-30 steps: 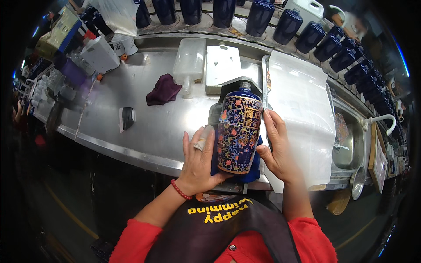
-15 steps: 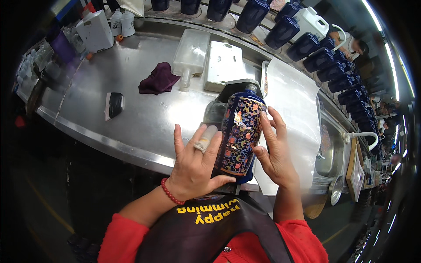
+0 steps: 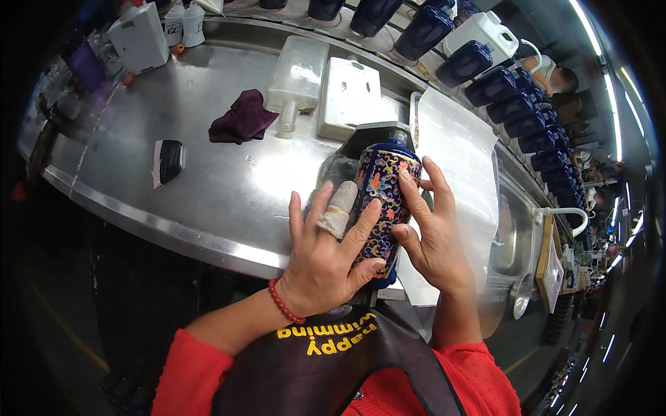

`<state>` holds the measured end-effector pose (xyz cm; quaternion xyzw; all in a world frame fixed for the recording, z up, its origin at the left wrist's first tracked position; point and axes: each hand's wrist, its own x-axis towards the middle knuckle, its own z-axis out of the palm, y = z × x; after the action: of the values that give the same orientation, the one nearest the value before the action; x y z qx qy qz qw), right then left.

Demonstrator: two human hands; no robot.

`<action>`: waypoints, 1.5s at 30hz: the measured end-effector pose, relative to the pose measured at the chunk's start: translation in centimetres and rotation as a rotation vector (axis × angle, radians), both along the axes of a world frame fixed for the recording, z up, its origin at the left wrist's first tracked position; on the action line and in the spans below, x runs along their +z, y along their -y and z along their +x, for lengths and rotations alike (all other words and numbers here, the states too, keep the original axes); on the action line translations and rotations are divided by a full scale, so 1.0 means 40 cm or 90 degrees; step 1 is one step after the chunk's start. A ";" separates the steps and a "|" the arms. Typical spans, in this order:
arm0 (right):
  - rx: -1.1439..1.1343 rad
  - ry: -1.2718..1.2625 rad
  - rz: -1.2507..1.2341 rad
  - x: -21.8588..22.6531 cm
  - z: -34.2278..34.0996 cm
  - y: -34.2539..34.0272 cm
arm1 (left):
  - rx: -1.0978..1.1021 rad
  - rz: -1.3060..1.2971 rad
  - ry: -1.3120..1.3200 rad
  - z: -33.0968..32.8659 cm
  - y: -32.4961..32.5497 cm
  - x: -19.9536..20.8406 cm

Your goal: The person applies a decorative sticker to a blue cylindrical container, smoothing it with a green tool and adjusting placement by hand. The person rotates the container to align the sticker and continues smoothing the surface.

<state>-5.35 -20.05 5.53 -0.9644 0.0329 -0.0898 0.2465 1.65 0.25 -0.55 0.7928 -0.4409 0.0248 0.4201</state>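
Observation:
A dark blue bottle (image 3: 379, 182) with a colourful floral wrap lies tilted before me, its neck pointing away. It rests against a dark angular stand (image 3: 361, 141). My left hand (image 3: 316, 267) is open, its index finger and thumb laid on the bottle's left part. One of its fingers wears a pale finger cot (image 3: 336, 209). Over the bottle's right side my right hand (image 3: 438, 244) is also open, fingertips on the upper wrap and thumb lower down. A clear glass shape (image 3: 336, 170) sits beside the bottle, partly hidden by it.
On the metal bench (image 3: 132, 197) are a purple cloth (image 3: 243, 118), a black-and-white block (image 3: 168, 163), a clear bottle (image 3: 298, 73) and a white box (image 3: 352, 93). White sheeting (image 3: 458, 152) covers the right, by a sink (image 3: 513, 239). Blue bottles (image 3: 465, 64) line the back.
My left hand has shifted up and right, its index finger now on the patterned face. My right fingertips have slid left onto the upper wrap. The view has moved slightly.

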 end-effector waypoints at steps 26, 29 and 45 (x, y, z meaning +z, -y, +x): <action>0.007 -0.036 -0.020 0.029 0.026 -0.004 | -0.024 -0.044 -0.036 0.016 -0.004 -0.009; 0.006 -0.042 -0.032 0.029 0.026 -0.004 | -0.026 -0.043 -0.037 0.015 -0.003 -0.012; -0.018 -0.035 0.000 0.020 0.018 0.005 | -0.055 -0.124 -0.075 0.030 -0.022 -0.026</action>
<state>-4.64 -20.24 6.33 -0.9660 0.0530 -0.0668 0.2442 2.84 1.14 -1.59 0.7288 -0.4445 0.0029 0.5208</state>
